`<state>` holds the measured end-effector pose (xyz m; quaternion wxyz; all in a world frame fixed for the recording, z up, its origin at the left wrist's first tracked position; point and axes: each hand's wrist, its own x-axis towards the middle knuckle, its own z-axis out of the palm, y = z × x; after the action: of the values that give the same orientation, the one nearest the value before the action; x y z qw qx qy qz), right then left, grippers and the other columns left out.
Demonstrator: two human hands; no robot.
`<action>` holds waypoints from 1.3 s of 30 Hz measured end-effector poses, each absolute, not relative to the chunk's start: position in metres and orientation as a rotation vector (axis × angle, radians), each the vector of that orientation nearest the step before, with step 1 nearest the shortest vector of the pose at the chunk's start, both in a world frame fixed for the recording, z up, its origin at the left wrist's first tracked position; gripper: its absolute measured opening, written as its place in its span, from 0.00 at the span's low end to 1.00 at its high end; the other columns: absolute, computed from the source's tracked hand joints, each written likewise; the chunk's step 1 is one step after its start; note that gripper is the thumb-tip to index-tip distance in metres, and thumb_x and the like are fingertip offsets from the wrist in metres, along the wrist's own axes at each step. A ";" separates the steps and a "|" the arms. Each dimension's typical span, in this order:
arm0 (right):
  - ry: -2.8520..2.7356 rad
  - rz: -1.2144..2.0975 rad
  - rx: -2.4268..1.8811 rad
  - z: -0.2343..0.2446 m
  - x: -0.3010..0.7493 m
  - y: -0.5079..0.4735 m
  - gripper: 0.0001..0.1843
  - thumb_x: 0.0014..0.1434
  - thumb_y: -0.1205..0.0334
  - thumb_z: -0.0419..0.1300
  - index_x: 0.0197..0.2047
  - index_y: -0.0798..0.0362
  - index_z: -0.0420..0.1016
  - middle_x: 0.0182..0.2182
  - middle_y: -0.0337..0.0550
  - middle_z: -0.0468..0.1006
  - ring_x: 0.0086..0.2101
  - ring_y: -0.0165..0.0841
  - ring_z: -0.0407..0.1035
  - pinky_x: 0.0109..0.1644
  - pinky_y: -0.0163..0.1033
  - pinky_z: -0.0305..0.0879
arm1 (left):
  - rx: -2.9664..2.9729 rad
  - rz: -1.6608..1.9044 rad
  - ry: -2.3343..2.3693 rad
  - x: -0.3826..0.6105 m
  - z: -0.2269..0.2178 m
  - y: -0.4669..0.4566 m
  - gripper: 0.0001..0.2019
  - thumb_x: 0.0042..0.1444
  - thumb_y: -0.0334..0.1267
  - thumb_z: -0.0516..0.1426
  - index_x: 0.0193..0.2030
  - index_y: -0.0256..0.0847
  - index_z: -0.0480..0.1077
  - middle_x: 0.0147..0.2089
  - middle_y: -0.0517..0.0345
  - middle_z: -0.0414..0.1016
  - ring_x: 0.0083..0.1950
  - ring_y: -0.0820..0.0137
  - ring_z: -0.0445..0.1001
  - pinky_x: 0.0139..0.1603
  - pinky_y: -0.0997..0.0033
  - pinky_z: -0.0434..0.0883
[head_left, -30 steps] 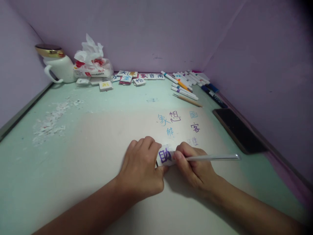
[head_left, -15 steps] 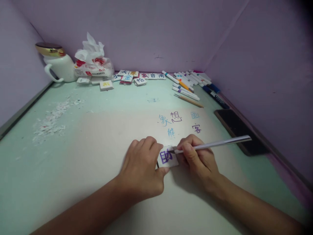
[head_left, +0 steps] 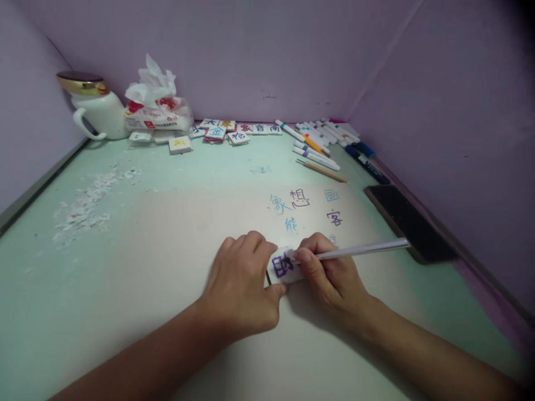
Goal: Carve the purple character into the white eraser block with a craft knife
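Observation:
A small white block [head_left: 282,268] with a purple character on its top rests on the table in front of me. My left hand [head_left: 242,287] grips its left part between thumb and fingers. My right hand [head_left: 334,281] is closed like a pen grip around a slim silver craft knife [head_left: 365,247], whose handle points out to the right. The knife's front end lies over the right half of the character; its tip is hard to make out. My right fingers cover the block's right edge.
White shavings [head_left: 86,206] lie at left. Along the back stand a white mug [head_left: 102,114], a tissue pack [head_left: 159,114], several character blocks [head_left: 215,132] and markers [head_left: 315,156]. A wooden-handled tool [head_left: 321,170] lies nearer; a phone [head_left: 405,223] lies at right.
My right hand and the knife have shifted left over the block, covering more of its right side. The knife handle lies slightly flatter. My left hand keeps its hold.

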<state>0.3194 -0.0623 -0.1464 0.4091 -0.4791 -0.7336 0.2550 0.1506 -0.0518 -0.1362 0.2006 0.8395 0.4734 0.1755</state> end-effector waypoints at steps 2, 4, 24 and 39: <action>-1.852 0.631 -1.215 -0.147 0.319 -0.062 0.11 0.65 0.61 0.47 0.30 0.51 0.61 0.19 0.33 0.63 0.20 0.26 0.58 0.22 0.32 0.56 | 2.348 0.497 1.323 0.150 -0.136 -0.051 0.12 0.45 0.36 0.59 0.39 0.38 0.67 0.40 0.51 0.69 0.43 0.59 0.69 0.41 0.56 0.64; -1.854 0.623 -1.220 -0.147 0.319 -0.062 0.11 0.65 0.62 0.47 0.30 0.51 0.61 0.19 0.33 0.63 0.19 0.26 0.57 0.22 0.32 0.56 | 2.348 0.500 1.323 0.150 -0.137 -0.051 0.12 0.45 0.35 0.59 0.39 0.38 0.67 0.40 0.51 0.69 0.42 0.59 0.69 0.41 0.56 0.64; -1.961 0.507 -1.213 -0.146 0.317 -0.061 0.10 0.64 0.65 0.46 0.29 0.50 0.57 0.18 0.32 0.62 0.18 0.26 0.57 0.21 0.31 0.53 | 2.342 0.493 1.327 0.151 -0.137 -0.052 0.13 0.45 0.35 0.58 0.40 0.39 0.68 0.39 0.54 0.69 0.42 0.61 0.68 0.40 0.59 0.62; -2.001 0.465 -1.226 -0.148 0.317 -0.062 0.11 0.64 0.65 0.46 0.28 0.50 0.56 0.17 0.32 0.61 0.18 0.25 0.56 0.21 0.32 0.52 | 2.336 0.490 1.341 0.150 -0.138 -0.051 0.13 0.45 0.34 0.58 0.40 0.39 0.68 0.39 0.54 0.70 0.43 0.61 0.69 0.40 0.58 0.62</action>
<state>0.3166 -0.0616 -0.1475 0.3659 -0.4769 -0.7785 0.1809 0.1501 -0.0509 -0.1375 0.2005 0.8359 0.4799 0.1752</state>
